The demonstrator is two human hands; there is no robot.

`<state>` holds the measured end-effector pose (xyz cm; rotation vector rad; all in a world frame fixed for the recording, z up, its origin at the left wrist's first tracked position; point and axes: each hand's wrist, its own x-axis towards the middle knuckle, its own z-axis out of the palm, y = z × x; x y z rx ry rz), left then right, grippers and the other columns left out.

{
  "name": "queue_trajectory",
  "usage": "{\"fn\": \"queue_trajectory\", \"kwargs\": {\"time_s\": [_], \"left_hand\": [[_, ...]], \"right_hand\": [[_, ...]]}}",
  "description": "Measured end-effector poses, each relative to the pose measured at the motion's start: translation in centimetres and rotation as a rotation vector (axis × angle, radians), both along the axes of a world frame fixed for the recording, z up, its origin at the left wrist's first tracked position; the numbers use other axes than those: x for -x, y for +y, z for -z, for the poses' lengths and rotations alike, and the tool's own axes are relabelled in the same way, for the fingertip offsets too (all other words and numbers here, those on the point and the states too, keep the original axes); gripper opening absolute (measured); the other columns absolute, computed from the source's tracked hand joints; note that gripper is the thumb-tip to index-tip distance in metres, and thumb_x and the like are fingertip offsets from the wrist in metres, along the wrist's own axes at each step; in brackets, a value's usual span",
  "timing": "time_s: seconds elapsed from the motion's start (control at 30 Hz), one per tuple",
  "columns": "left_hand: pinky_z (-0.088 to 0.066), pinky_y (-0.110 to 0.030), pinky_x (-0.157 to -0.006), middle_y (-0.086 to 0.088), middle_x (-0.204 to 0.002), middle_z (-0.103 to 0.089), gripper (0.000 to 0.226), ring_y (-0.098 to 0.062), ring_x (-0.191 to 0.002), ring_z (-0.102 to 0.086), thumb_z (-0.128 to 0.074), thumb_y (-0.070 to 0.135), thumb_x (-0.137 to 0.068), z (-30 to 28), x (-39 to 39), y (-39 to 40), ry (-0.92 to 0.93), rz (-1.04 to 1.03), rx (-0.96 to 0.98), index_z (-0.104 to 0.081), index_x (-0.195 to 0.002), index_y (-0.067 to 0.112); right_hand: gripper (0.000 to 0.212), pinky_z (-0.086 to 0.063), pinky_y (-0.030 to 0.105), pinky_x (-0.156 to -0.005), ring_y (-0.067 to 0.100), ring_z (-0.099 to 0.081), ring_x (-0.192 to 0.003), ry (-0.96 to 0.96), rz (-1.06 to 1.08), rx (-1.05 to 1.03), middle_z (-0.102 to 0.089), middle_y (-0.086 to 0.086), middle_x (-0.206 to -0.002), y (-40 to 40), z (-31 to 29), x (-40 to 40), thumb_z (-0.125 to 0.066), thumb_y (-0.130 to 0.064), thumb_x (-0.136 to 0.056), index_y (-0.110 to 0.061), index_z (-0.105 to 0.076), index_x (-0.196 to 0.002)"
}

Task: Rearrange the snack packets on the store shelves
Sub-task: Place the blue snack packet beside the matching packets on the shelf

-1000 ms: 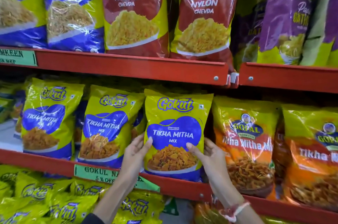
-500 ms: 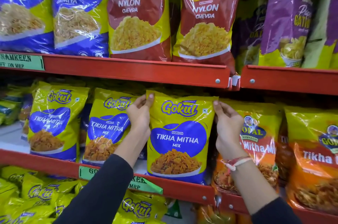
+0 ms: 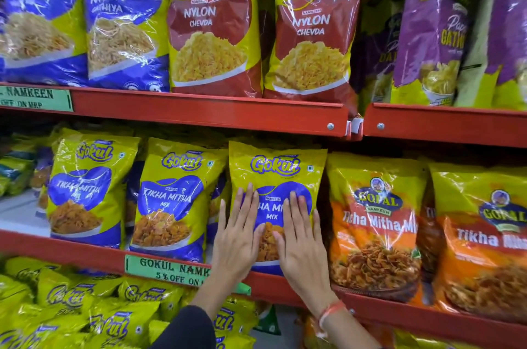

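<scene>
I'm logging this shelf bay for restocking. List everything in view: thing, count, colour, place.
Nylon Gathiya packets: two, blue and yellow, top shelf left.
Nylon Chevda packets: two, red and yellow, top shelf middle.
Purple packets: at least two, purple and yellow-green, top shelf right.
Gokul Tikha Mitha packets: three facing out, yellow and blue, middle shelf.
Gopal Tikha Mitha packets: two, orange and yellow, middle shelf right.
Small Gokul packets: many, yellow, bottom left.
Shelf rails: red.
Offer labels: two, green, on rails.
Left hand: flat on the rightmost Gokul packet.
Right hand: flat beside it; wrist band.
</scene>
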<state>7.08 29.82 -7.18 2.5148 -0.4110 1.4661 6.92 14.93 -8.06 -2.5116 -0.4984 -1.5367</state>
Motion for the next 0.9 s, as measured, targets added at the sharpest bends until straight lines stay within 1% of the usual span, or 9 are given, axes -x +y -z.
{"fn": "queue_trajectory", "kwargs": {"time_s": [0.13, 0.3, 0.4, 0.47, 0.57, 0.67, 0.77, 0.8, 0.9], "left_hand": [[-0.017, -0.049, -0.117, -0.005, -0.16, -0.018, 0.059, -0.021, -0.148, -0.018, -0.02, 0.041, -0.099, -0.9, 0.4, 0.3, 0.095, -0.109, -0.091, -0.019, -0.15, 0.01], [-0.015, -0.05, -0.117, -0.006, -0.161, -0.016, 0.064, -0.022, -0.148, -0.017, -0.027, 0.043, -0.097, -1.3, 2.3, -0.2, 0.138, -0.133, -0.052, -0.019, -0.15, 0.008], [-0.009, -0.047, -0.12, -0.004, -0.16, -0.02, 0.061, -0.018, -0.149, -0.013, -0.033, 0.04, -0.097, -1.8, 3.7, -1.6, 0.112, 0.002, 0.004, -0.023, -0.149, 0.011], [-0.005, -0.043, -0.121, -0.002, -0.158, -0.027, 0.056, -0.016, -0.148, -0.017, -0.035, 0.036, -0.096, -2.3, 4.5, -3.4, 0.093, 0.123, 0.063, -0.031, -0.147, 0.012], [-0.006, -0.041, -0.121, 0.0, -0.152, -0.038, 0.049, -0.017, -0.144, -0.031, -0.037, 0.03, -0.096, -2.9, 5.4, -7.1, 0.059, 0.23, 0.138, -0.042, -0.141, 0.013], [-0.004, -0.04, -0.122, 0.004, -0.149, -0.043, 0.043, -0.013, -0.142, -0.033, -0.039, 0.026, -0.097, -3.7, 5.7, -11.7, 0.025, 0.333, 0.178, -0.046, -0.138, 0.016], [-0.005, -0.041, -0.122, 0.005, -0.147, -0.046, 0.04, -0.01, -0.142, -0.032, -0.042, 0.021, -0.097, -5.0, 5.3, -16.5, 0.004, 0.425, 0.216, -0.046, -0.137, 0.016], [-0.007, -0.043, -0.122, 0.004, -0.146, -0.048, 0.04, -0.011, -0.142, -0.033, -0.041, 0.021, -0.098, -5.6, 5.0, -18.1, -0.007, 0.447, 0.227, -0.048, -0.136, 0.015], [-0.009, -0.045, -0.12, -0.002, -0.139, -0.055, 0.036, -0.017, -0.139, -0.04, -0.039, 0.021, -0.097, -7.6, 3.8, -22.9, -0.052, 0.48, 0.275, -0.055, -0.128, 0.011]], "right_hand": [[0.062, -0.024, 0.048, -0.117, 0.026, -0.026, -0.149, 0.115, 0.068, 0.064, -0.025, 0.012, -0.161, 0.0, -0.8, 0.4, -0.027, -0.041, -0.102, -0.004, -0.03, -0.151], [0.066, -0.021, 0.046, -0.118, 0.022, -0.016, -0.152, 0.169, 0.056, 0.097, -0.018, 0.009, -0.164, -1.1, -1.0, 2.9, -0.024, -0.048, -0.101, -0.007, -0.023, -0.153], [0.066, -0.017, 0.042, -0.121, 0.018, -0.009, -0.153, 0.176, -0.005, -0.001, -0.014, 0.006, -0.165, -2.9, -1.1, 5.2, -0.028, -0.047, -0.101, -0.009, -0.02, -0.154], [0.063, -0.014, 0.037, -0.123, 0.016, -0.009, -0.153, 0.152, -0.073, -0.1, -0.016, 0.004, -0.165, -4.8, -1.4, 6.7, -0.03, -0.044, -0.102, -0.011, -0.021, -0.154], [0.053, -0.021, 0.034, -0.12, 0.006, -0.015, -0.151, 0.074, -0.123, -0.247, -0.028, -0.008, -0.159, -9.4, -2.3, 8.7, -0.032, -0.04, -0.102, -0.019, -0.033, -0.151], [0.048, -0.029, 0.032, -0.116, 0.0, -0.027, -0.144, 0.001, -0.063, -0.403, -0.036, -0.018, -0.144, -15.3, -3.5, 10.1, -0.03, -0.038, -0.102, -0.018, -0.047, -0.142], [0.043, -0.027, 0.017, -0.114, 0.019, -0.043, -0.135, -0.051, 0.009, -0.503, -0.052, 0.002, -0.139, -21.3, -4.9, 10.5, -0.033, -0.028, -0.102, -0.008, -0.055, -0.133], [0.039, -0.028, 0.019, -0.114, 0.025, -0.046, -0.133, -0.066, 0.031, -0.531, -0.056, 0.009, -0.136, -23.2, -5.4, 10.5, -0.036, -0.022, -0.102, -0.005, -0.057, -0.131], [0.034, -0.041, 0.042, -0.106, 0.035, -0.053, -0.125, -0.12, 0.078, -0.643, -0.06, 0.019, -0.128, -28.3, -7.3, 10.0, -0.039, -0.011, -0.102, 0.0, -0.058, -0.127]]}}
